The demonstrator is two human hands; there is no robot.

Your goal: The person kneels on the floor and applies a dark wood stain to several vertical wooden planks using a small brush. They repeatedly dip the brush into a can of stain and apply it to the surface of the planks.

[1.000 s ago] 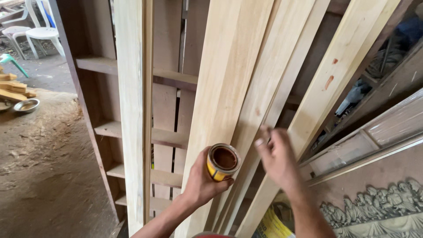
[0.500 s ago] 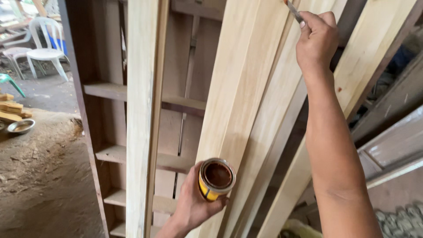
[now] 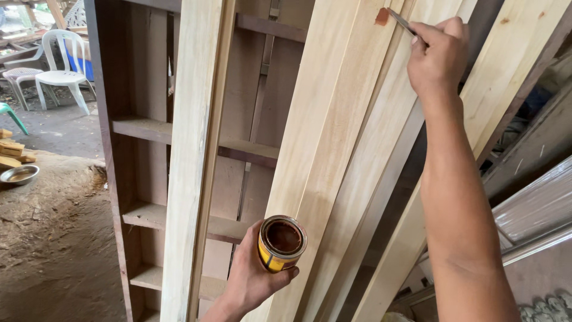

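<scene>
At the lower centre of the frame the left hand (image 3: 253, 277) wraps its fingers around a small open tin (image 3: 281, 243), yellow-sided and filled with dark brown paste; the tin sits just in front of the pale planks (image 3: 333, 149) that lean upright across the middle of the frame. The right arm rises along the right side to the upper right, where the right hand (image 3: 438, 56) pinches a thin metal blade (image 3: 402, 22) between thumb and curled fingers; the blade's tip touches a reddish-brown patch (image 3: 382, 16) on a plank near the top edge. Behind the planks stands a dark brown wooden frame with shelves (image 3: 143, 128). At the left lies a bare dirt floor (image 3: 47, 238) with a metal bowl (image 3: 19, 174); at the upper left, farther off, stand white plastic chairs (image 3: 56, 65).
</scene>
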